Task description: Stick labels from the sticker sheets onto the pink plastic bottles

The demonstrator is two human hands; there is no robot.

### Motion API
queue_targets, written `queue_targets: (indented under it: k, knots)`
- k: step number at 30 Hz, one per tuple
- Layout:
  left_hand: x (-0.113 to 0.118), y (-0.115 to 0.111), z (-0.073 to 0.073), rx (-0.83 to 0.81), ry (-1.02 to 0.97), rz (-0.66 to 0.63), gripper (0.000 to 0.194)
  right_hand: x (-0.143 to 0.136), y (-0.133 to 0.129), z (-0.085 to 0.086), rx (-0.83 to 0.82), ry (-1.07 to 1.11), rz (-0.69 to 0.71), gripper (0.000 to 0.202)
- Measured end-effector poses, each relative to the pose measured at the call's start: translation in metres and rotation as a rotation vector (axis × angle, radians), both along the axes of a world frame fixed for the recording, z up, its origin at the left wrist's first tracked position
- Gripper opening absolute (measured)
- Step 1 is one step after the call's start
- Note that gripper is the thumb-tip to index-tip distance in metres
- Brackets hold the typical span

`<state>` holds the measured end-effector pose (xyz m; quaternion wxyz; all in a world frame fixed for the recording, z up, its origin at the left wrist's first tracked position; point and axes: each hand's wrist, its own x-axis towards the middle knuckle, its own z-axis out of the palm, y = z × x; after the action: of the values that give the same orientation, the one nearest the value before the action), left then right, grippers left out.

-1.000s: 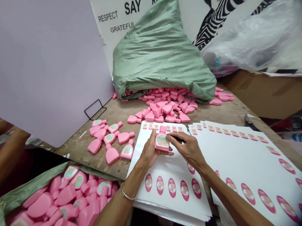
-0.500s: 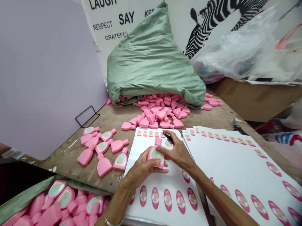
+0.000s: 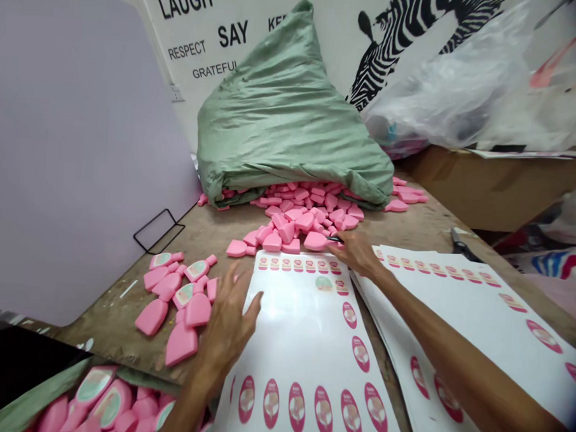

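Observation:
My left hand [image 3: 228,322], fingers apart, is over the left edge of a white sticker sheet [image 3: 292,331], beside a loose group of pink bottle-shaped pieces. The nearest pink piece [image 3: 198,310] lies against others, label side not showing. At the pile's front edge, my right hand [image 3: 356,252] has its fingers closed around a slim black tool [image 3: 335,239], whose kind I cannot make out. Those fingertips reach the narrow end of a plain pink bottle-shaped piece [image 3: 315,241]; whether they grip it is hidden. One pale green label [image 3: 323,283] remains on the sheet's upper right.
A green sack [image 3: 292,127] spills pink pieces onto the wooden table [image 3: 211,228]. More sticker sheets [image 3: 437,305] and a black-handled cutter [image 3: 463,246] lie right. A black wire stand [image 3: 158,231] is left. An open sack below the front edge holds labelled pieces [image 3: 110,402].
The labelled pink piece has left my hands. My left hand has moved left to the loose group, and my right hand has moved forward to the pile with the black tool.

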<state>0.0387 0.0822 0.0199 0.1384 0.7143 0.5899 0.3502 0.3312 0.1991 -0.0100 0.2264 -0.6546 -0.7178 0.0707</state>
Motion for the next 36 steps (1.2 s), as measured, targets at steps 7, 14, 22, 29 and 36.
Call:
queue_targets:
  k: [7,14,22,29,36]
  knots:
    - [0.054,0.004,0.015,-0.724,-0.540,-0.634,0.036,-0.002,-0.096,0.076,-0.344,0.235,0.669,0.031]
    - [0.084,-0.003,-0.019,-0.846,-0.944,-0.372,0.034,0.005,-0.085,0.001,-0.109,0.299,0.228,0.036]
    - [0.118,0.039,-0.050,-0.640,-1.010,-0.185,0.037,-0.005,-0.074,-0.044,0.081,0.029,0.019,0.014]
    - [0.118,0.038,-0.063,-0.630,-1.003,-0.237,0.046,0.001,-0.075,-0.044,0.075,-0.032,0.056,0.012]
    - [0.117,0.039,-0.064,-0.614,-0.987,-0.239,0.045,-0.020,-0.074,-0.041,0.078,-0.048,0.075,0.012]
